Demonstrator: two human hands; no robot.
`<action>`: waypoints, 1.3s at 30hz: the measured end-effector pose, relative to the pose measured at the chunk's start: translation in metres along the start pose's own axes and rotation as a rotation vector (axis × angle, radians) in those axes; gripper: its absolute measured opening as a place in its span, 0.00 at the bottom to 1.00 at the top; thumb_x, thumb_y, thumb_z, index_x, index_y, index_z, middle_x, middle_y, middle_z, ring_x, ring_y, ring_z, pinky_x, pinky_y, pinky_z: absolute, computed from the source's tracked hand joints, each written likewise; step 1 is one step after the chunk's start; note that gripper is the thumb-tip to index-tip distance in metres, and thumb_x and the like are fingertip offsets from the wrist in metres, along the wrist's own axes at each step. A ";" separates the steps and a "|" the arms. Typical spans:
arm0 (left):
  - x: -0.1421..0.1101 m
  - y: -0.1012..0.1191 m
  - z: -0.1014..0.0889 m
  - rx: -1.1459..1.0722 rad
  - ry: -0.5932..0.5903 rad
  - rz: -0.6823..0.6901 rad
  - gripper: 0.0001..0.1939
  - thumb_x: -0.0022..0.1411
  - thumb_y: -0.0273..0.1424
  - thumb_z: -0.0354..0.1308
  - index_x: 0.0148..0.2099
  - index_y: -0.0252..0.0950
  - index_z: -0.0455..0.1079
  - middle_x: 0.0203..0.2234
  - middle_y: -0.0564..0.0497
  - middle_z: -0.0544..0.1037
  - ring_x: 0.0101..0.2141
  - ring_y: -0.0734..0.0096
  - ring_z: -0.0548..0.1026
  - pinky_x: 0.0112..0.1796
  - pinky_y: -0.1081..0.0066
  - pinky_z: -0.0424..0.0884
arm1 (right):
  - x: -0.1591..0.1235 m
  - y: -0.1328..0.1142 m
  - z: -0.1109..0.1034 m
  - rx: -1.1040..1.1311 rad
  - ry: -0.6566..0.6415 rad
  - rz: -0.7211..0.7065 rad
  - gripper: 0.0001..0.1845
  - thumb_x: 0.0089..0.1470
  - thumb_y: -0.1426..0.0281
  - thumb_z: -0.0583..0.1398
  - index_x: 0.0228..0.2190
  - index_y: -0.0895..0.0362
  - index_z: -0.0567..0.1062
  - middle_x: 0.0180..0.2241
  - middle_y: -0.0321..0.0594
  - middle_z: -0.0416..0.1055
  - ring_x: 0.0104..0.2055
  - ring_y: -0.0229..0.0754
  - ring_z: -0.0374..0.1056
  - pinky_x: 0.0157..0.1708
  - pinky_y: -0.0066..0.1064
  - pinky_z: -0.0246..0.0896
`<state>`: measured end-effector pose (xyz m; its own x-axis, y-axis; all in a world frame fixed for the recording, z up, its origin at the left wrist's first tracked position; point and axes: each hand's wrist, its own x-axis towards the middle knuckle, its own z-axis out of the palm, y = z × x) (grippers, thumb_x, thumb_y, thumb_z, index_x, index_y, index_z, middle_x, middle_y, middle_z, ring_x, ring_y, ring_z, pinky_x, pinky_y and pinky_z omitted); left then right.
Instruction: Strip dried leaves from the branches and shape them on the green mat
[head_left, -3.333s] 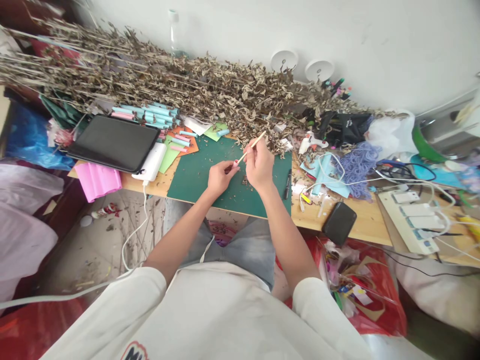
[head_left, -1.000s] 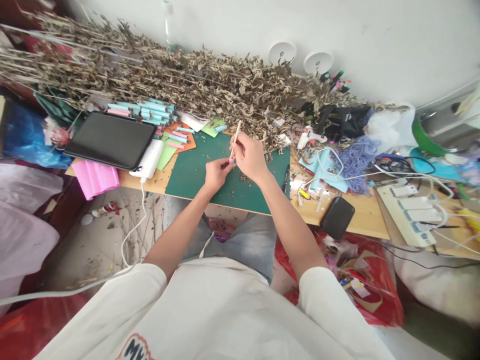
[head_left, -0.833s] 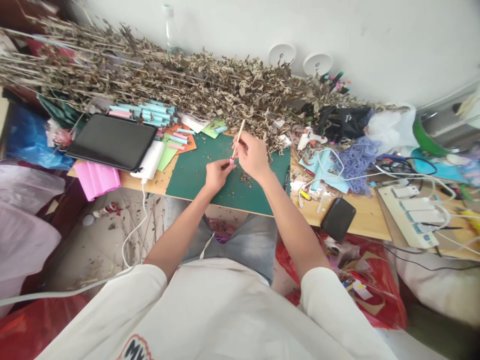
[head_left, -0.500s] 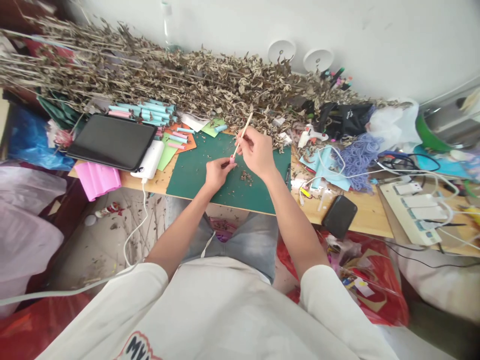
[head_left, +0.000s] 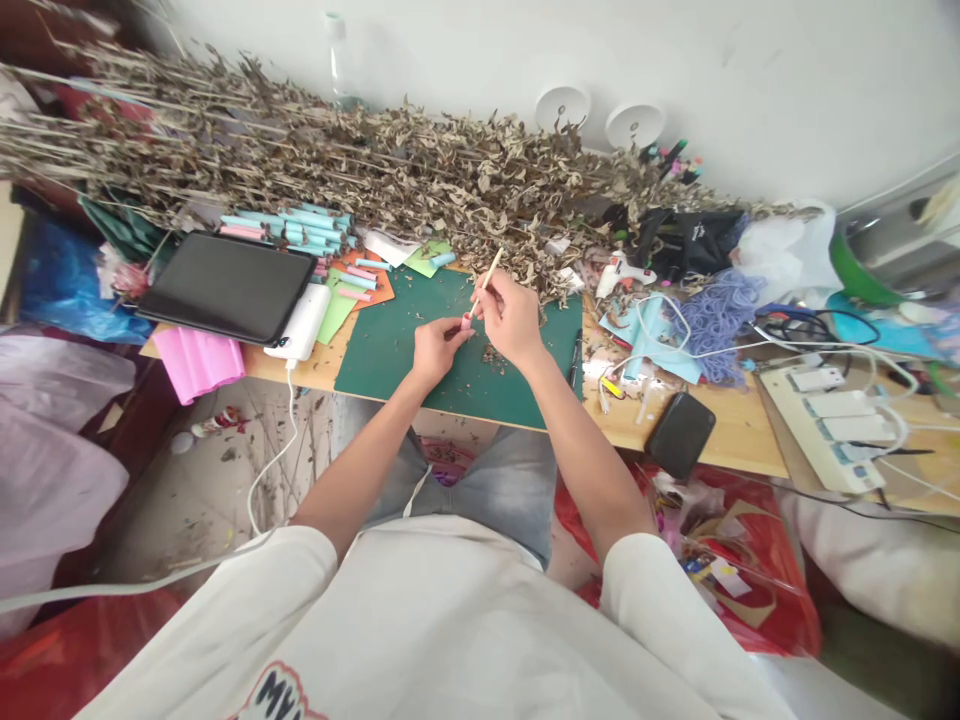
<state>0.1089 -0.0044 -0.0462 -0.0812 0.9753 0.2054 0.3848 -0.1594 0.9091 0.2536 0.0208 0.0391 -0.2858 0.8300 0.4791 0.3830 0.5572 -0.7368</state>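
Leaf crumbs lay scattered on the green mat. Good handling, as judged here, called for a light, steady hold that did not flatten the pink tube, and for the pale stick to be lined up with it and guided gently. The left hand had its grip closed on the tube, which stood roughly upright at the fingertips, top exposed. The right hand pinched the stick, tilted, its lower end just beside that top. Behind, dried stems lay heaped across the counter.
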 end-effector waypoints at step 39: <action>-0.001 0.010 -0.003 -0.010 -0.011 -0.036 0.07 0.54 0.30 0.67 0.37 0.35 0.80 0.31 0.50 0.83 0.32 0.66 0.79 0.38 0.70 0.74 | 0.004 -0.008 -0.007 0.008 -0.064 0.035 0.12 0.65 0.63 0.51 0.37 0.53 0.71 0.28 0.35 0.71 0.26 0.36 0.69 0.31 0.30 0.66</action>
<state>0.1104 -0.0073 -0.0363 -0.0847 0.9820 0.1689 0.3722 -0.1260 0.9195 0.2554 0.0198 0.0500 -0.3282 0.8456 0.4211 0.3867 0.5270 -0.7568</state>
